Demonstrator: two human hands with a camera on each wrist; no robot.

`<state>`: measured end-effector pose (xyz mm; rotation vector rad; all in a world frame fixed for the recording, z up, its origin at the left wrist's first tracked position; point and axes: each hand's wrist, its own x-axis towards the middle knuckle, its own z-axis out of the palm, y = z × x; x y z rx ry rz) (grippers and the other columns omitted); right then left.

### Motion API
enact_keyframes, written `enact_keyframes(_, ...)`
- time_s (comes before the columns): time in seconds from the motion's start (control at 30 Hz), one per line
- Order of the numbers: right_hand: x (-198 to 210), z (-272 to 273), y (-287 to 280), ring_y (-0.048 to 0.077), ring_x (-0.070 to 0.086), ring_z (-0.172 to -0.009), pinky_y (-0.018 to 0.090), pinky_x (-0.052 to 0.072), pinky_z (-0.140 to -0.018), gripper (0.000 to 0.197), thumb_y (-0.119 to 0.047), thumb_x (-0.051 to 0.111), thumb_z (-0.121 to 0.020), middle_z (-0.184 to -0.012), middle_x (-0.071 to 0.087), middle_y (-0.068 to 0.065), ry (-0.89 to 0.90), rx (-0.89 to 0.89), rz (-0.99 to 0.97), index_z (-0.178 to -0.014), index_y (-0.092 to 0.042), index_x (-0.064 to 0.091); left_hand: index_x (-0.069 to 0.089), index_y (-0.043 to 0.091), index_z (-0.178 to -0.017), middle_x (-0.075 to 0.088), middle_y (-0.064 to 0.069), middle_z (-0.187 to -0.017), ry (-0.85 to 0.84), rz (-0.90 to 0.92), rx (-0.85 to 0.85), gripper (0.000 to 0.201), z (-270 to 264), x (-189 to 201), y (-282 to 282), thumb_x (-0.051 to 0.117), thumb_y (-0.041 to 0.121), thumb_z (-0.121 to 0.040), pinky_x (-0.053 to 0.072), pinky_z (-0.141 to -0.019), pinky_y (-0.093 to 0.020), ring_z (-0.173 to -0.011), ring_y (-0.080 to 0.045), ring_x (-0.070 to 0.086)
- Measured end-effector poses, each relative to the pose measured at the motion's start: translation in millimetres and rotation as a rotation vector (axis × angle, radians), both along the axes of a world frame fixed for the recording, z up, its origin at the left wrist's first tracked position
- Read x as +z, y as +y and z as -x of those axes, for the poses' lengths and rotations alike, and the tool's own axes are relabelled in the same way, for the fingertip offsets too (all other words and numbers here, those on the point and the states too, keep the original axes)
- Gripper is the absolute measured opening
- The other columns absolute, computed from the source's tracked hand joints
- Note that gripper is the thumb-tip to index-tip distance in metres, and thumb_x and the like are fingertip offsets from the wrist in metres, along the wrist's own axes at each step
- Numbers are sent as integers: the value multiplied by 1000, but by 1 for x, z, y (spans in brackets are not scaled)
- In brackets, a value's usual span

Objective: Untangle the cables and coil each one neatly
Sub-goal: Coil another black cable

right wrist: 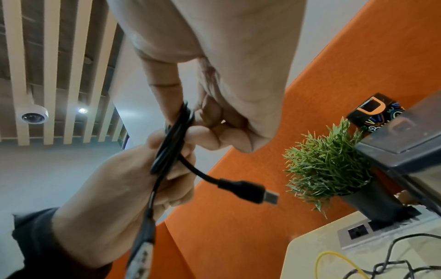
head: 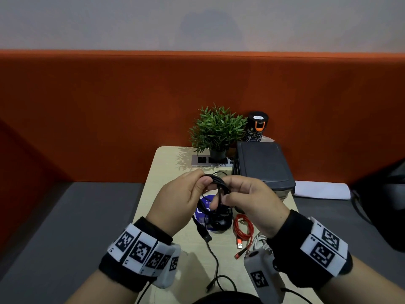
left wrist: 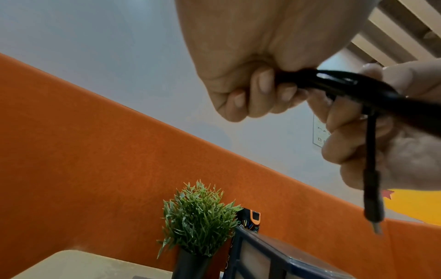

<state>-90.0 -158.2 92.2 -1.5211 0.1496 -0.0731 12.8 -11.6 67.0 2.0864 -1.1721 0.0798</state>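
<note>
While the beige table (head: 182,255) keeps the red cable (head: 243,230) parked near right, both left hand (head: 179,200) and right hand (head: 252,201) pinch the black cable (head: 219,185) bundle above it, holding loops together, USB plug (right wrist: 250,190) dangling.

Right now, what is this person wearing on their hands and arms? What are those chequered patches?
The left hand and right hand are bare, without gloves. Each wrist wears a black fabric cuff ringed by white blocks printed with black square code markings. A small grey box bearing the same kind of marking hangs under each wrist, with a thin black lead trailing from the right one.
</note>
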Motion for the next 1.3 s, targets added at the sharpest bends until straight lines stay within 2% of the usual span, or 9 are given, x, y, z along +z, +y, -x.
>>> enact_keyframes(0.23, -7, -1, -5, 17, 68, -76, 27, 54, -75, 20, 9, 67, -78, -76, 71, 7, -10, 31, -8, -84, -9, 62, 41, 36, -77, 43, 11, -57, -50, -24, -15, 32, 3, 6, -3, 21, 56, -91, 31, -51, -19, -61, -8, 45)
enact_keyframes(0.4, -8, -2, -8, 24, 54, -80, 38, 46, -75, 33, -32, 84, -59, -85, 60, 5, -31, 12, 101, -82, -24, 61, 35, 39, -72, 43, 11, -55, -56, -17, -2, 29, 7, 6, -2, 22, 56, -92, 29, -48, -21, -56, -13, 45)
enact_keyframes(0.5, -10, -2, -10, 22, 53, -80, 31, 46, -72, 46, -44, 85, -55, -88, 60, 4, -45, -3, 66, -90, -25, 61, 37, 38, -77, 42, 10, -54, -73, -5, 27, 30, 3, 4, -1, 21, 57, -92, 26, -46, -18, -62, -16, 48)
enact_keyframes(0.67, -5, 3, -15, 16, 49, -69, 20, 44, -62, 26, -21, 82, -69, -76, 53, 1, -101, -83, 140, -87, -24, 63, 54, 22, -82, 37, 11, -50, -136, -28, 74, 49, -3, 7, 2, 21, 56, -92, 22, -44, -18, -50, -14, 44)
enact_keyframes(0.83, -2, 10, -16, 17, 45, -43, 21, 38, -43, 11, -9, 53, -93, -71, 66, 13, 1, -100, 18, -95, -10, 64, 58, 20, -86, 38, 11, -52, -185, -68, 108, 57, -3, 9, 2, 18, 59, -93, 22, -43, -17, -48, -18, 51)
enact_keyframes(0.93, 1, 13, -16, 19, 48, -41, 24, 41, -45, 18, -19, 59, -86, -73, 68, 15, 22, -74, 23, -101, -9, 64, 58, 20, -86, 39, 11, -52, -196, -81, 114, 60, -2, 9, 2, 15, 60, -94, 22, -42, -17, -46, -18, 51)
enact_keyframes(1.13, 2, 13, -17, 16, 42, -41, 21, 37, -43, 17, -6, 60, -90, -61, 60, 9, 12, -65, 151, -94, -23, 57, 54, 24, -91, 42, 8, -55, -152, -163, 121, 55, -4, 6, 0, 18, 65, -90, 26, -46, -21, -56, -17, 49)
enact_keyframes(1.23, -1, 18, -11, 8, 51, -55, 22, 44, -54, 26, -3, 59, -90, -74, 63, 0, 9, -20, 348, -82, -28, 60, 46, 28, -83, 42, 7, -55, -71, -101, 103, 41, -2, 11, -2, 22, 60, -93, 26, -47, -24, -54, -13, 43)
enact_keyframes(1.3, -4, 21, -5, -2, 56, -83, 21, 47, -75, 26, -7, 62, -87, -95, 59, -14, 35, 0, 557, -78, -30, 68, 43, 30, -79, 44, 6, -55, -3, -48, 113, 35, -2, 16, -3, 23, 57, -90, 26, -49, -28, -54, -10, 44)
